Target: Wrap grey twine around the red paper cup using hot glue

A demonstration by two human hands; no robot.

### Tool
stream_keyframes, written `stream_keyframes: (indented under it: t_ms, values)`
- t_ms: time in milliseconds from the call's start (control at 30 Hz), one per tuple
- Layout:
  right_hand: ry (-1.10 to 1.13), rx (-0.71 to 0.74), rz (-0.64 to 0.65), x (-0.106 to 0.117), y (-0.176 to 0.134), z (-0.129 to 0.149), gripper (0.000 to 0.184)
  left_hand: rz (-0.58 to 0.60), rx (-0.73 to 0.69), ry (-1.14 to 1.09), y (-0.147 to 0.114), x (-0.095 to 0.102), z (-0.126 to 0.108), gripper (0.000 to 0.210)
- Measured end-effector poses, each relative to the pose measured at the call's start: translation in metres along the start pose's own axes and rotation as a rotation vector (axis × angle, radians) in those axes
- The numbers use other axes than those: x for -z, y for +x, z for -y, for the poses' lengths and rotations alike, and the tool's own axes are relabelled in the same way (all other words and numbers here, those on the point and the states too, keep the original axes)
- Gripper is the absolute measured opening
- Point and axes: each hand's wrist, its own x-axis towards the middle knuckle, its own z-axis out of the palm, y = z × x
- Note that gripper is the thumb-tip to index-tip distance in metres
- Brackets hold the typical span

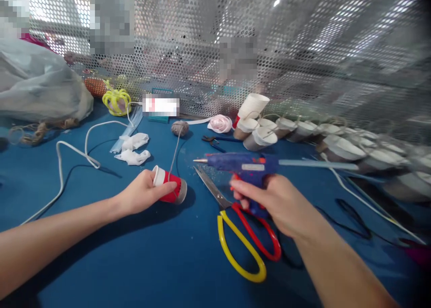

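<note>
My left hand (pixel 144 191) is closed around a red paper cup (pixel 173 192) with a white rim, held on its side. Grey yarn is wound at the cup's base, and a strand runs from it to a small grey yarn ball (pixel 179 128) behind. In my right hand (pixel 266 200) is a blue hot glue gun (pixel 235 162), its metal nozzle pointing left toward the cup but apart from it. A clear glue stick (pixel 316 165) sticks out of its back. Under the gun lie large scissors (pixel 242 249) with one yellow and one red handle.
Several yarn-wrapped cups (pixel 261 138) line the back right. Pliers (pixel 218 142), a pink ribbon roll (pixel 220 123) and white crumpled pieces (pixel 134 151) lie behind. A white cord (pixel 59 164) loops at left, near a plastic bag (pixel 37 83). A perforated metal panel (pixel 188 43) bounds the back.
</note>
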Motion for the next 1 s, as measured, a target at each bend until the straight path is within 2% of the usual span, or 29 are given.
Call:
stream_keyframes:
  t_ms: [100, 200, 367, 600, 833, 1000]
  values:
    - [-0.038, 0.018, 0.077, -0.015, -0.012, 0.003, 0.026, 0.014, -0.004, 0.009, 0.000, 0.001, -0.001, 0.033]
    - [-0.099, 0.032, 0.089, -0.023, -0.017, 0.003, 0.023, 0.024, -0.001, 0.017, 0.001, 0.001, -0.001, 0.035]
    - [-0.223, 0.036, 0.061, -0.025, -0.019, 0.000, 0.027, 0.044, 0.003, 0.036, 0.000, 0.000, -0.002, 0.033]
    - [-0.235, 0.043, 0.053, -0.029, -0.019, 0.001, 0.025, 0.033, -0.006, 0.082, -0.001, 0.001, -0.003, 0.033]
    - [-0.341, 0.195, -0.027, -0.029, -0.026, 0.003, 0.018, 0.034, -0.017, 0.072, 0.001, 0.000, -0.001, 0.035]
    - [-0.344, 0.194, -0.028, -0.030, -0.025, 0.001, 0.017, 0.027, -0.020, 0.059, 0.001, 0.000, 0.000, 0.035]
